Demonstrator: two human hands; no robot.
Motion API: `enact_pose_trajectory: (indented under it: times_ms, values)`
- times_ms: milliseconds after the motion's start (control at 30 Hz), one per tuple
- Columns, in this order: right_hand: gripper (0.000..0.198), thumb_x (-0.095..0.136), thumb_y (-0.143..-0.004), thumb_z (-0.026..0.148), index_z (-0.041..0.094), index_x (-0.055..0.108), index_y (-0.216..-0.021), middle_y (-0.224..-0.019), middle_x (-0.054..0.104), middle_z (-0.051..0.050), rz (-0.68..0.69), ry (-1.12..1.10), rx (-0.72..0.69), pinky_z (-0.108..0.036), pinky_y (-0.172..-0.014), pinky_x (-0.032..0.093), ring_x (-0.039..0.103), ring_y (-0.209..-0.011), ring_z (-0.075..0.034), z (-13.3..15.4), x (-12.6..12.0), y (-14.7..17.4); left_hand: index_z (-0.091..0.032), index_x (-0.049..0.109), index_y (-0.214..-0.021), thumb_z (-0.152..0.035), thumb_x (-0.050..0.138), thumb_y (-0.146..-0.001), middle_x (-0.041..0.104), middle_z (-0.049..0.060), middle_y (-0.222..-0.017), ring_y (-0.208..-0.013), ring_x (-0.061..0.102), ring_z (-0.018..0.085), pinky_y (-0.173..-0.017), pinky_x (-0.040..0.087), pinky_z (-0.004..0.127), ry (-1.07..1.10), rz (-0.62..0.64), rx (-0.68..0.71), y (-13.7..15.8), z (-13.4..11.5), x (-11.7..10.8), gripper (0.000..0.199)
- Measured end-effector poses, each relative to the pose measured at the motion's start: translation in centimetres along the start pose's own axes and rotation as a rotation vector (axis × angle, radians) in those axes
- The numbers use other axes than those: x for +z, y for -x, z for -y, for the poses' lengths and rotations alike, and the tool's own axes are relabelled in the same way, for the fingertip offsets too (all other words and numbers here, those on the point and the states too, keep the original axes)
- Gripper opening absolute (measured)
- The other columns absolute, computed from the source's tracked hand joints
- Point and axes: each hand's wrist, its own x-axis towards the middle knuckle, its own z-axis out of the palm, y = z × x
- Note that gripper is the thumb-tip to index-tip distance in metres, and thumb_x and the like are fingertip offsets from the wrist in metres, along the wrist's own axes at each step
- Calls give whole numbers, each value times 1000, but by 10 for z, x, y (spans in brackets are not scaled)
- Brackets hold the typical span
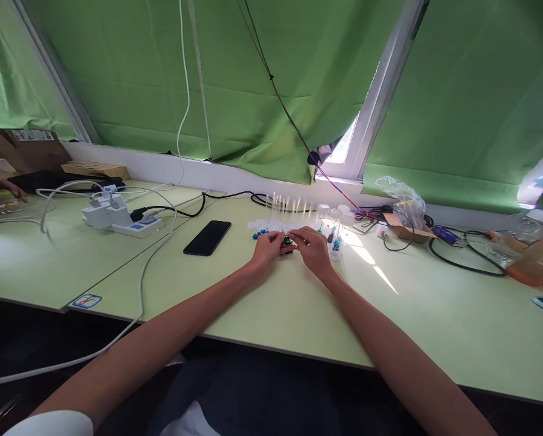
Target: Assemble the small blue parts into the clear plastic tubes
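Over the middle of the table my left hand [268,248] pinches a small shiny green piece [287,240], too small to name its kind. My right hand [314,247] is closed in a pinch just to its right, fingertips close to the green piece; whatever they hold is too small to make out. A dark item under the fingers is mostly hidden. Behind my left hand lie several small blue pieces [259,234] near white caps [253,225]. Clear tubes stand behind both hands. Right of my right hand is a clear vial [336,247] with blue pieces inside.
A black phone [208,237] lies left of my hands. Further left are a white power strip [137,227] with plugs and a white cable [144,278] crossing the table edge. On the right are a small cardboard box [408,229], black cables and an orange bottle [537,257]. Another person's hand [3,189] shows far left.
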Motion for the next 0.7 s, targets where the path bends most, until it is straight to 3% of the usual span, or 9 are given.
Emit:
enact_pose_trajectory:
  times_ms: [400, 700]
  values:
    - [19, 57, -89, 25, 20, 75, -86, -79, 69, -4, -6, 47, -22, -28, -65, 48, 62, -71, -16, -2, 0, 0, -10, 65, -74, -20, 61, -87, 69, 6, -75, -72, 72, 17, -91, 57, 36, -11, 9, 14, -1, 2, -1, 17]
    - [22, 52, -92, 23, 21, 74, -90, -83, 67, -6, 26, 109, -159, -28, -65, 47, 62, -72, -16, -12, 2, 1, -11, 64, -75, -21, 64, -86, 69, 6, -74, -71, 73, 18, -88, 58, 37, -40, 2, 38, -1, 2, -3, 15]
